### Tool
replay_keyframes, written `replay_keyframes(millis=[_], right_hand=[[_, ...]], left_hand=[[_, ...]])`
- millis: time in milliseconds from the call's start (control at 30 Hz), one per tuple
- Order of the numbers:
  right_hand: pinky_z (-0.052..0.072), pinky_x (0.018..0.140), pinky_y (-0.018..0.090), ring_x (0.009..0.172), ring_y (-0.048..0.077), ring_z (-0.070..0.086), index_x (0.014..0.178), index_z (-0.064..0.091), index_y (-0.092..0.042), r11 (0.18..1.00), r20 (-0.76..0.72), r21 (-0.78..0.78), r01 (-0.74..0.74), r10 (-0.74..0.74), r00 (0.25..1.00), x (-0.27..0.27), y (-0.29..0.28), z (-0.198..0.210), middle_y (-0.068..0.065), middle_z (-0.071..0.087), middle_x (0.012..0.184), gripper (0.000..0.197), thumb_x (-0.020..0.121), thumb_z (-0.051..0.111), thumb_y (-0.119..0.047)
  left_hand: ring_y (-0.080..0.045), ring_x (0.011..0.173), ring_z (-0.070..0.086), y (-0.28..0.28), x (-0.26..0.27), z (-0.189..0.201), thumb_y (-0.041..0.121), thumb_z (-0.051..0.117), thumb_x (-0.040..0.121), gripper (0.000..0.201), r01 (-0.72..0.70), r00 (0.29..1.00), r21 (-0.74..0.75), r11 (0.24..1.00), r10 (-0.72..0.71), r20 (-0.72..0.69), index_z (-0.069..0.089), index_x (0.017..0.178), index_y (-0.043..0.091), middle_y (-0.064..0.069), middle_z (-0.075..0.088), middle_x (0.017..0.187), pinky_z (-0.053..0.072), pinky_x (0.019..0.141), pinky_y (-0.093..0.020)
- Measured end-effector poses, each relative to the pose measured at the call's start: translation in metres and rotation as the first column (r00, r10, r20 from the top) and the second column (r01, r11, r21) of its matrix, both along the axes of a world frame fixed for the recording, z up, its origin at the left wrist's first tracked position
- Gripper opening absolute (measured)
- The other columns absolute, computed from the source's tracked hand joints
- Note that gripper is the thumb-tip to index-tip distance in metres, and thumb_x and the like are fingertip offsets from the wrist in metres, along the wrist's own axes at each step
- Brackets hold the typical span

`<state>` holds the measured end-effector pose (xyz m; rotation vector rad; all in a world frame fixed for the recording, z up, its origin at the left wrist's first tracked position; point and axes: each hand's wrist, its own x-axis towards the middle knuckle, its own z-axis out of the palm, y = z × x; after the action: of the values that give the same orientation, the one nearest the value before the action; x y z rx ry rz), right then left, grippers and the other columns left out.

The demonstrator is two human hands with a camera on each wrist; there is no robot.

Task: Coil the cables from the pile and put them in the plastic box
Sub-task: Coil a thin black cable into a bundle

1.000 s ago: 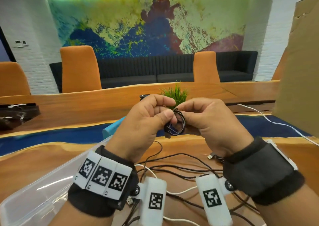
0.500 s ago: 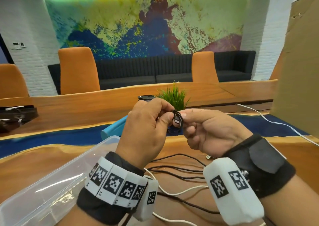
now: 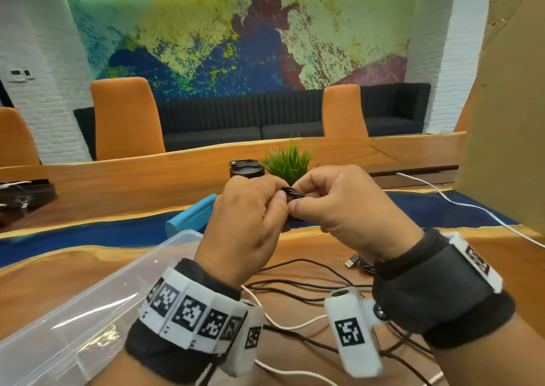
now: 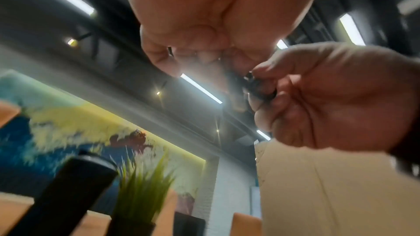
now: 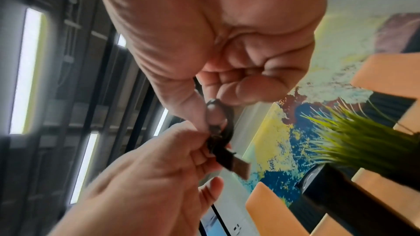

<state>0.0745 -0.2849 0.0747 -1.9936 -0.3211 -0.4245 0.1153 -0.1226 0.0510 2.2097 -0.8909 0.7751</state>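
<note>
Cable coil (image 3: pixel 290 194), small and black, sits pinched between left hand (image 3: pixel 247 226) and right hand (image 3: pixel 351 211) above the table, beside the plastic box (image 3: pixel 88 306); loosened fingers could let it spring apart.

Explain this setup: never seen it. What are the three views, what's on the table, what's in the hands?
No robot: a person with cameras on the head and on both wrists. The head view looks down at both hands; each wrist view looks along its own hand. The left hand and right hand both pinch a small coiled black cable above the wooden table. Its USB plug sticks out. Loose black and white cables lie beneath the wrists; a clear plastic box sits at left. Beyond the hands stand a green plant and a black cup.
</note>
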Motion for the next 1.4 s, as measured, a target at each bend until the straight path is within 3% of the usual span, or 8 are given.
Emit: replay_keyframes(millis=[200,633,900,1000,1100,1200,1267,1400], right_hand=[[0.050,0.068,0.025,0.082,0.012,0.063,0.084,0.070,-0.010,0.996,-0.201,0.078,-0.053,0.068,0.977,0.005,-0.007,0.000,0.008,0.068,0.088,0.009,0.087,0.066,-0.018],[0.047,0.075,0.036,0.080,0.022,0.060,0.092,0.072,-0.010,0.781,-0.311,0.522,-0.343,0.549,0.776,0.004,-0.029,0.002,0.013,0.061,0.090,0.032,0.070,0.081,-0.031],[0.053,0.058,0.027,0.068,0.016,0.065,0.099,0.070,-0.006,0.940,-0.089,0.300,-0.163,0.198,0.976,-0.002,-0.019,0.010,0.012,0.073,0.085,0.015,0.085,0.068,-0.004],[0.056,0.060,0.028,0.067,0.012,0.066,0.091,0.070,-0.009,0.982,0.004,0.176,-0.067,0.067,0.998,0.002,-0.017,0.007,0.011,0.072,0.083,0.010,0.086,0.068,-0.001],[0.057,0.062,0.026,0.071,0.011,0.067,0.090,0.070,-0.010,0.998,0.063,0.046,-0.048,0.045,0.997,0.006,-0.015,0.002,0.006,0.071,0.083,0.010,0.085,0.068,-0.002],[0.059,0.066,0.032,0.075,0.015,0.067,0.087,0.071,-0.014,0.995,0.112,-0.094,0.028,-0.018,0.994,0.009,-0.022,0.000,0.001,0.070,0.081,0.010,0.083,0.070,-0.005],[0.057,0.065,0.029,0.073,0.012,0.065,0.085,0.071,-0.016,0.988,0.115,-0.143,0.055,-0.039,0.993,0.009,-0.026,0.001,-0.001,0.069,0.079,0.011,0.082,0.071,-0.006],[0.054,0.057,0.022,0.075,0.017,0.068,0.096,0.070,-0.016,0.999,0.055,-0.027,-0.033,0.034,0.998,0.002,-0.024,0.007,0.007,0.072,0.084,0.012,0.084,0.072,-0.017]], left_hand=[[-0.014,0.086,0.067,0.003,0.004,0.001,0.022,0.052,0.100,0.018,0.165,0.935,-0.229,0.959,-0.226,-0.275,0.070,0.099,0.024,0.003,0.071,0.090,0.056,0.079,-0.042],[-0.013,0.076,0.063,0.007,0.000,0.004,0.027,0.064,0.089,0.014,0.265,0.964,-0.147,0.953,-0.256,0.077,0.074,0.096,0.020,0.008,0.068,0.082,0.053,0.064,-0.030],[-0.010,0.078,0.061,0.011,0.006,0.004,0.029,0.056,0.094,0.016,0.231,0.942,-0.294,0.927,-0.288,-0.170,0.071,0.091,0.021,0.006,0.068,0.081,0.050,0.068,-0.026],[-0.014,0.075,0.054,-0.002,-0.001,0.003,0.026,0.059,0.092,0.015,0.206,0.752,-0.590,0.781,-0.512,-0.415,0.069,0.083,0.021,0.004,0.063,0.076,0.042,0.065,-0.027],[-0.012,0.071,0.050,-0.016,-0.008,0.003,0.033,0.058,0.087,0.015,-0.079,0.252,-0.883,0.462,-0.848,-0.466,0.063,0.079,0.021,0.006,0.054,0.071,0.033,0.063,-0.029],[-0.010,0.073,0.049,-0.026,-0.010,0.000,0.037,0.053,0.091,0.020,-0.249,0.104,-0.882,0.399,-0.895,-0.434,0.062,0.080,0.023,0.008,0.053,0.071,0.032,0.063,-0.028],[-0.011,0.075,0.053,-0.027,-0.009,-0.002,0.037,0.053,0.094,0.021,-0.231,0.202,-0.858,0.459,-0.839,-0.504,0.064,0.082,0.023,0.008,0.056,0.072,0.033,0.064,-0.029],[-0.020,0.100,0.065,-0.021,-0.010,-0.005,0.039,0.049,0.101,0.026,0.011,0.698,-0.598,0.802,-0.434,-0.569,0.072,0.097,0.027,0.002,0.072,0.097,0.043,0.079,-0.034]])
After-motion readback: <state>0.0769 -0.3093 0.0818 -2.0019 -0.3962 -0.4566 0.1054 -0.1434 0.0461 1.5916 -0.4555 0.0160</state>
